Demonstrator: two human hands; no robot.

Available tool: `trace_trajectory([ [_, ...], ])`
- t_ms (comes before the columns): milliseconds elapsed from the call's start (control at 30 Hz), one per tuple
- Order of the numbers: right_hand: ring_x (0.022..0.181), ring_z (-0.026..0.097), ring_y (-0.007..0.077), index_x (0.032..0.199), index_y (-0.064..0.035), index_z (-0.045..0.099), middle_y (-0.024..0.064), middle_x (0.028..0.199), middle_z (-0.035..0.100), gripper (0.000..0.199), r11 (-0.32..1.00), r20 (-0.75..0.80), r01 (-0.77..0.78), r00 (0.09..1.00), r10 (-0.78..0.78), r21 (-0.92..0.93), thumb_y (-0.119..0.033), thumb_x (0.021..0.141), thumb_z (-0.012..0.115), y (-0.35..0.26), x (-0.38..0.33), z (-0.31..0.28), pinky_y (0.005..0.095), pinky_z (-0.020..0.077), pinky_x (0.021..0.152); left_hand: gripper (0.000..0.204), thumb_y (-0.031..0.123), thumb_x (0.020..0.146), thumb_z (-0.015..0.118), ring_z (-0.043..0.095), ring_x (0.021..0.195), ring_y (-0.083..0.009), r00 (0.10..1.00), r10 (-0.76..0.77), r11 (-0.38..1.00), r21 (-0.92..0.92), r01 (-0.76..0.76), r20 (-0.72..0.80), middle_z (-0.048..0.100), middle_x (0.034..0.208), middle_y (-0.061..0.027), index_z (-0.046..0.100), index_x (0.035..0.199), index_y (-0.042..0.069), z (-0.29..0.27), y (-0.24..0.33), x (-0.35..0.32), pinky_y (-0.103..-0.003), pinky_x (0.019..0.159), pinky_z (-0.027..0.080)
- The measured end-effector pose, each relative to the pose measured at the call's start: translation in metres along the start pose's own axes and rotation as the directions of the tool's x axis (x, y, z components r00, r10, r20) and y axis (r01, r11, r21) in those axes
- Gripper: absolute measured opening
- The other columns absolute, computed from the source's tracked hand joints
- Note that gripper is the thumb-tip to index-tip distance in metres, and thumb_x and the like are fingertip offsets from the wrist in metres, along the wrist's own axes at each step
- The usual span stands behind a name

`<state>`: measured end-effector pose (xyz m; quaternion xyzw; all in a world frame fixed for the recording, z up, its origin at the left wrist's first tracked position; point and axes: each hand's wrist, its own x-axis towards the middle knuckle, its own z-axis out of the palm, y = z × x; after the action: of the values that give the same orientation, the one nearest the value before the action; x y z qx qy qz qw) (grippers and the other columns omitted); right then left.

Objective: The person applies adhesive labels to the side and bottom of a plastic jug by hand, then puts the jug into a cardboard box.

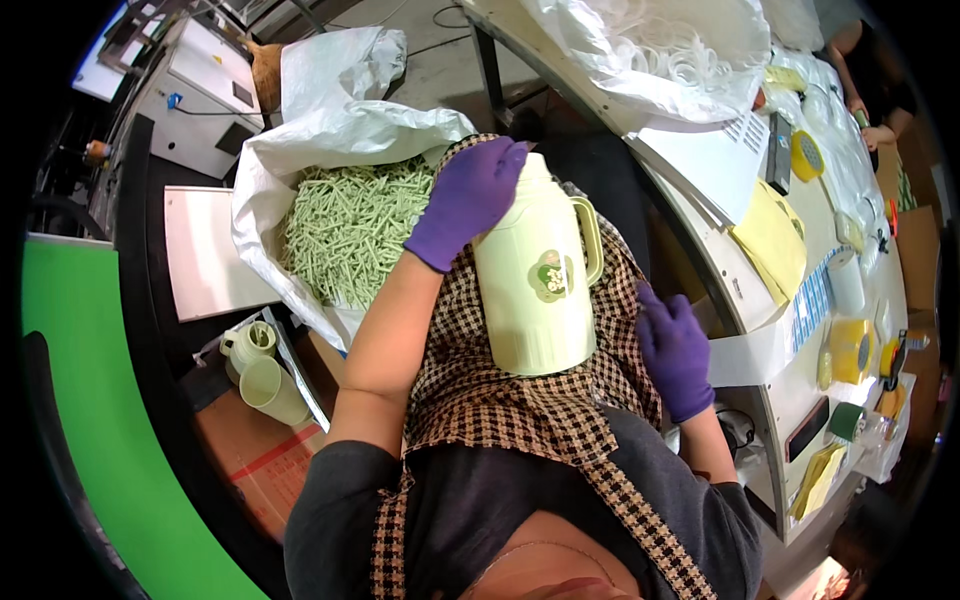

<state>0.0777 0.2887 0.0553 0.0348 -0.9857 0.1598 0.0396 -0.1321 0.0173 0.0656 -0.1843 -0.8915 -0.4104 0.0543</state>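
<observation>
Centrally, a pale green flask (533, 285) with a side handle lies on the person's checked apron (520, 400), on the lap, its long axis running from about six o'clock at the flat base to twelve o'clock at the capped top, tilted slightly toward eleven; the handle faces three o'clock and a round green emblem faces up. The left hand (470, 200), in a purple glove, is clasped over the flask's top at eleven o'clock. The right hand (675, 350), also gloved in purple, rests open on the apron at four o'clock, just beside the flask and gripping nothing. At nine to ten o'clock a white sack (330, 140) holds pale green sticks (355, 230). At three o'clock the counter (790, 390) carries yellow tape rolls (850, 350).
</observation>
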Motion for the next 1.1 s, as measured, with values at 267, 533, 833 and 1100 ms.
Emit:
trace_trajectory([
  [267,0.094,0.07,0.0255,0.134,-0.0082,0.066,0.0131,0.111,0.069,0.044,0.921,-0.364,-0.001,0.918,0.155,0.389,-0.006,0.09,0.071,0.034,-0.002,-0.025,0.0355,0.0558,0.083,0.034,0.034,0.1,0.056,0.069,0.073,-0.037,0.951,0.245,0.776,0.551,-0.308,0.188,0.071,0.077,-0.0136,0.069,0.079,0.011,-0.01,0.063,0.034,-0.048,0.066,0.054],
  [533,0.086,0.069,0.0282,0.115,-0.0078,0.076,0.0126,0.1,0.068,0.024,0.99,-0.594,-0.038,0.796,0.114,0.139,-0.013,0.091,0.073,0.124,0.089,-0.059,0.037,0.055,0.074,0.026,0.036,0.089,0.066,0.066,0.105,-0.0254,0.894,0.168,0.515,0.736,-0.439,0.416,0.069,0.104,-0.0067,0.071,0.102,0.014,0.104,0.067,0.075,-0.047,0.089,0.048],
  [833,0.089,0.071,0.0286,0.106,-0.0152,0.081,0.0084,0.103,0.071,0.026,0.967,-0.288,-0.2,0.927,0.239,0.157,-0.033,0.09,0.072,0.196,0.198,-0.034,0.0402,0.0552,0.079,0.033,0.016,0.088,0.062,0.068,0.109,-0.0321,0.609,0.581,0.611,0.204,-0.764,0.54,0.068,0.125,-0.0146,0.067,0.119,0.007,0.167,0.099,0.113,-0.045,0.098,0.05],
  [1100,0.094,0.069,0.0327,0.116,-0.0209,0.077,0.0096,0.107,0.068,0.027,0.963,-0.31,-0.269,0.918,0.246,-0.032,-0.033,0.095,0.065,0.193,0.21,-0.021,0.0452,0.0552,0.08,0.026,0.013,0.086,0.061,0.067,0.104,-0.0357,0.592,0.494,0.723,0.077,-0.686,0.637,0.068,0.108,-0.0153,0.068,0.11,0.005,0.165,0.093,0.126,-0.045,0.093,0.052],
])
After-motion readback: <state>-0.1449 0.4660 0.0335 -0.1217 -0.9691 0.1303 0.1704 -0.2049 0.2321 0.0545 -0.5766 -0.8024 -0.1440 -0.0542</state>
